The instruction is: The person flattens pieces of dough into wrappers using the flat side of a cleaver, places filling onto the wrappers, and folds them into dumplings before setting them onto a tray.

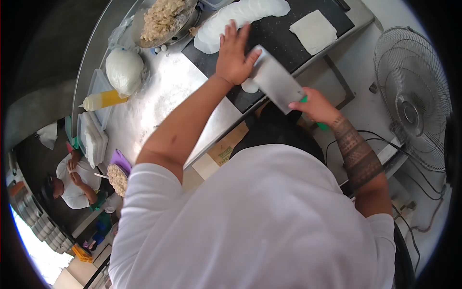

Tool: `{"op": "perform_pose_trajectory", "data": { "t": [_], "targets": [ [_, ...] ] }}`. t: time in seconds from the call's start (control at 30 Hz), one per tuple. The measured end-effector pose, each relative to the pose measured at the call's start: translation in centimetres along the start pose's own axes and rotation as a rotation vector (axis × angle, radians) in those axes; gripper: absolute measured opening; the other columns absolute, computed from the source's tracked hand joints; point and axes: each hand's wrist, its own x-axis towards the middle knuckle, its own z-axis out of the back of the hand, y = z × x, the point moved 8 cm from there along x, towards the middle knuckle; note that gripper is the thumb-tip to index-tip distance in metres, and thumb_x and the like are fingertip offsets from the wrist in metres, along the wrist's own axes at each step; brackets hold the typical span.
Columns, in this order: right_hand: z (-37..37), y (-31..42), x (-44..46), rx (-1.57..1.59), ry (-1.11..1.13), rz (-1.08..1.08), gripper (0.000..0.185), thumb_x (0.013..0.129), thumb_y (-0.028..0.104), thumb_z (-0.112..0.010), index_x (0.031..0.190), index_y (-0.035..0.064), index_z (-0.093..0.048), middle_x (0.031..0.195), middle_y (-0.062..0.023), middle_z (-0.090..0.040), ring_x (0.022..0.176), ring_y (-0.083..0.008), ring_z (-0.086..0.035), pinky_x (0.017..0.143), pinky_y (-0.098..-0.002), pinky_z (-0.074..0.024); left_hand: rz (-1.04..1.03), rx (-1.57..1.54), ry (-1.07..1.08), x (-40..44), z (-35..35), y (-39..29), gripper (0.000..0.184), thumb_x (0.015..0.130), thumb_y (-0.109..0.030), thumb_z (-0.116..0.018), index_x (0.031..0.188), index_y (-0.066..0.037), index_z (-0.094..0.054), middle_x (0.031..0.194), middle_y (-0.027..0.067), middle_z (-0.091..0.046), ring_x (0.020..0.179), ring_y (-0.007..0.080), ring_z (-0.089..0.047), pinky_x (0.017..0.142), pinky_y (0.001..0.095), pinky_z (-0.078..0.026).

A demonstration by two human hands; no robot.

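Observation:
My right hand [315,107] grips a wide cleaver [279,79] by its green handle, the flat blade slanting up and left over the black board [284,43]. My left hand [235,58] is open, fingers stretched toward a row of overlapping thin white dough rounds [250,17]. Its thumb lies by the blade's far end; I cannot tell if they touch. Beside the blade, below my left palm, sits a small white dough piece [250,85]. A white square [314,32], like a folded cloth, lies near the board's right end.
A bowl of pale chunky filling [163,19] stands at the back left. Along the left are a tied bag of white stuff [124,71], a yellow squeeze bottle [103,99] and white containers [94,139]. A fan [409,96] stands right; another person [77,178] sits at far left.

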Motion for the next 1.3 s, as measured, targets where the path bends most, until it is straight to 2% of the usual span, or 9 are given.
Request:
{"op": "perform_pose_trajectory", "data": {
  "t": [0.03,0.13,0.27,0.37,0.67,0.9,0.97,1.2,1.3],
  "targets": [
    [-1.4,-1.6,2.6,-0.046,0.058,0.051,0.044,0.089,0.032,-0.084,0.117,0.0012,-0.069,0.076,-0.0026,-0.064,0.052,-0.0123,-0.056,0.048,-0.0308,-0.0465,-0.112,0.269,0.101,0.3,-0.5,-0.7,0.088,0.099,-0.056,-0.06,0.168,-0.016,-0.025,0.171,0.0283,-0.02,0.159,0.048,-0.015,0.128,0.0594,-0.014],
    [-3.7,-0.8,4.3,-0.202,0.107,0.166,0.048,0.087,0.033,-0.085,0.118,-0.0004,-0.069,0.089,-0.0115,-0.071,0.074,-0.0226,-0.068,0.067,-0.0368,-0.0544,-0.393,0.325,0.411,-3.3,-4.1,-2.0,0.086,0.093,-0.065,-0.062,0.166,-0.03,-0.033,0.171,0.0244,-0.024,0.157,0.0504,-0.021,0.125,0.0645,-0.019],
    [-3.6,0.2,1.0,-0.335,0.177,0.106,0.056,0.085,0.034,-0.086,0.123,-0.0019,-0.067,0.107,-0.0226,-0.073,0.108,-0.0369,-0.07,0.093,-0.0435,-0.053,-0.3,0.28,0.497,-4.9,-5.5,-3.6,0.084,0.094,-0.066,-0.06,0.166,-0.032,-0.032,0.172,0.0216,-0.021,0.158,0.0475,-0.02,0.125,0.0657,-0.017],
    [-3.2,-3.4,-0.5,-0.267,0.149,0.007,0.055,0.085,0.034,-0.086,0.123,-0.0015,-0.067,0.108,-0.0231,-0.073,0.105,-0.0386,-0.07,0.092,-0.044,-0.0534,-0.283,0.207,0.534,-5.6,-7.3,-5.5,0.082,0.096,-0.064,-0.058,0.166,-0.033,-0.03,0.173,0.0193,-0.019,0.159,0.0449,-0.019,0.126,0.0654,-0.015],
    [0.2,2.2,3.5,-0.34,-0.054,0.168,0.051,0.084,0.031,-0.086,0.118,-0.0016,-0.067,0.107,-0.0224,-0.072,0.102,-0.0369,-0.071,0.091,-0.044,-0.0541,-0.332,0.401,0.311,-0.1,-5.9,-1.7,0.077,0.098,-0.062,-0.053,0.166,-0.033,-0.03,0.173,0.0195,-0.022,0.158,0.0437,-0.023,0.124,0.0682,-0.015],
    [-2.4,3.8,2.3,-0.24,-0.076,0.176,0.05,0.085,0.03,-0.086,0.118,-0.001,-0.066,0.111,-0.0168,-0.074,0.105,-0.0247,-0.071,0.092,-0.0403,-0.0545,-0.53,0.337,0.335,0.7,-5.7,-0.9,0.082,0.095,-0.061,-0.059,0.167,-0.034,-0.029,0.173,0.019,-0.022,0.159,0.0422,-0.023,0.126,0.0643,-0.017],
    [-4.4,0.4,-0.5,-0.318,-0.067,0.15,0.063,0.085,0.033,-0.086,0.132,-0.0013,-0.061,0.116,-0.0214,-0.071,0.109,-0.0339,-0.069,0.098,-0.041,-0.0528,-0.497,0.264,0.412,-3.3,-6.2,-3.5,0.088,0.091,-0.068,-0.059,0.167,-0.035,-0.028,0.173,0.019,-0.022,0.159,0.0439,-0.022,0.125,0.0665,-0.017],
    [-0.7,2.1,1.0,-0.307,-0.165,0.163,0.068,0.085,0.037,-0.085,0.133,-0.003,-0.06,0.118,-0.0243,-0.071,0.11,-0.0381,-0.069,0.096,-0.0426,-0.0536,-0.529,0.394,0.328,1.2,-6.3,-3.8,0.087,0.09,-0.073,-0.057,0.165,-0.036,-0.032,0.173,0.0184,-0.024,0.158,0.0445,-0.024,0.124,0.0684,-0.017],
    [1.6,3.7,3.6,-0.53,-0.299,0.249,0.068,0.085,0.041,-0.085,0.129,-0.0046,-0.062,0.115,-0.0235,-0.071,0.106,-0.0365,-0.07,0.093,-0.0422,-0.0546,-0.544,0.355,0.279,4.2,-5.0,-2.3,0.089,0.091,-0.068,-0.06,0.164,-0.023,-0.035,0.169,0.0258,-0.027,0.155,0.0483,-0.027,0.122,0.0696,-0.02]
  ]
}}
